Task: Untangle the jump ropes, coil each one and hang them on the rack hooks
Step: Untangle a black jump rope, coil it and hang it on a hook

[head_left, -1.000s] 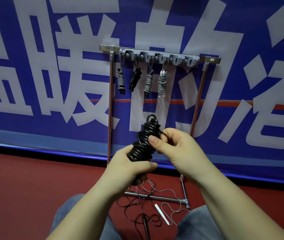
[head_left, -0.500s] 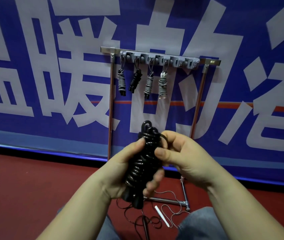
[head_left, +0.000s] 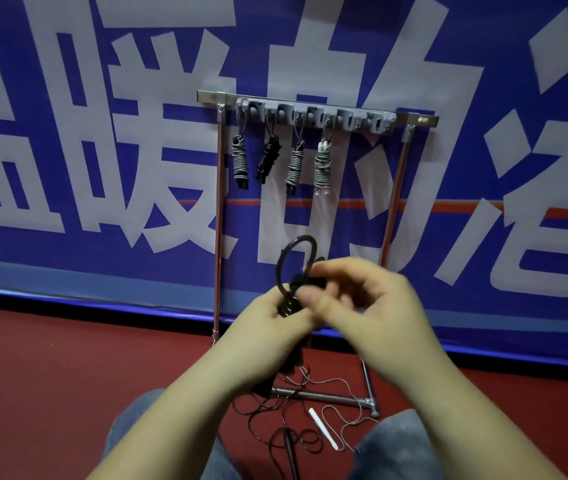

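Black coiled jump rope (head_left: 293, 289) sits between both hands in front of the rack (head_left: 313, 109), its top loop standing free above the fingers. The left hand (head_left: 268, 327) grips the bundle from below, fingers wrapped round it. The right hand (head_left: 362, 299) is blurred, its thumb and fingers curled at the upper part of the bundle, seemingly pinching the cord. Four coiled ropes (head_left: 322, 166) hang side by side from the rack hooks. Loose thin rope (head_left: 296, 427) and a white handle (head_left: 322, 427) lie on the red floor (head_left: 68, 375) between the knees.
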`<move>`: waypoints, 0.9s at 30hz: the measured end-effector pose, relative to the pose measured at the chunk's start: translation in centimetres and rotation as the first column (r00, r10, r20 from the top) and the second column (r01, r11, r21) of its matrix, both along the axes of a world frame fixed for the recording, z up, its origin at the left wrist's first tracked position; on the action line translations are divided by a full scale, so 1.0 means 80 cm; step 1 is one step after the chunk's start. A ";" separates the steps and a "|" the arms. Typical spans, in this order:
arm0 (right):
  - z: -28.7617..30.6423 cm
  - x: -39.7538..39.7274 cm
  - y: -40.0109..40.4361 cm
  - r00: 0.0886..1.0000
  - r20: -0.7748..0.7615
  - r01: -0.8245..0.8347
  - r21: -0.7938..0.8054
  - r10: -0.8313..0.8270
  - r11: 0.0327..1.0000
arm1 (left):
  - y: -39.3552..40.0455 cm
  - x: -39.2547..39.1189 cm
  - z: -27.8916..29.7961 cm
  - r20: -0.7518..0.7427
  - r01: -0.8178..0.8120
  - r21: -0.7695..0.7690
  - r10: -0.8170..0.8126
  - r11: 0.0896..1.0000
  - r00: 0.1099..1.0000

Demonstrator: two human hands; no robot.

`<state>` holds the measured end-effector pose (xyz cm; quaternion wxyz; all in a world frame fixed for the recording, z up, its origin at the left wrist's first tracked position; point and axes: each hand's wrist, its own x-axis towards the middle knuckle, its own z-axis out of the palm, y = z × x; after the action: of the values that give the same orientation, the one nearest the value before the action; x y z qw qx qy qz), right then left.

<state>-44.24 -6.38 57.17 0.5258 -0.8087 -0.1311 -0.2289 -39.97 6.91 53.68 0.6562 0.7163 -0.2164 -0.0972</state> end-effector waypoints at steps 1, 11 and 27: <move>-0.003 -0.002 0.005 1.000 -0.021 0.004 -0.058 -0.006 0.998 | -0.002 0.001 -0.003 0.044 -0.043 0.048 0.041 0.998 0.998; -0.033 0.013 0.019 0.988 0.105 0.139 -0.241 -0.116 0.961 | -0.004 0.005 -0.014 0.060 -0.114 0.148 0.106 0.982 0.993; -0.013 0.009 -0.006 0.964 -0.122 -0.210 0.206 0.238 0.956 | 0.006 0.010 0.003 -0.352 -0.050 -0.291 -0.059 0.955 0.934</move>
<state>-43.55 -6.87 56.14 0.6317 -0.7488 -0.1607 -0.1199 -39.19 7.42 53.93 0.7839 0.5801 -0.1074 -0.1936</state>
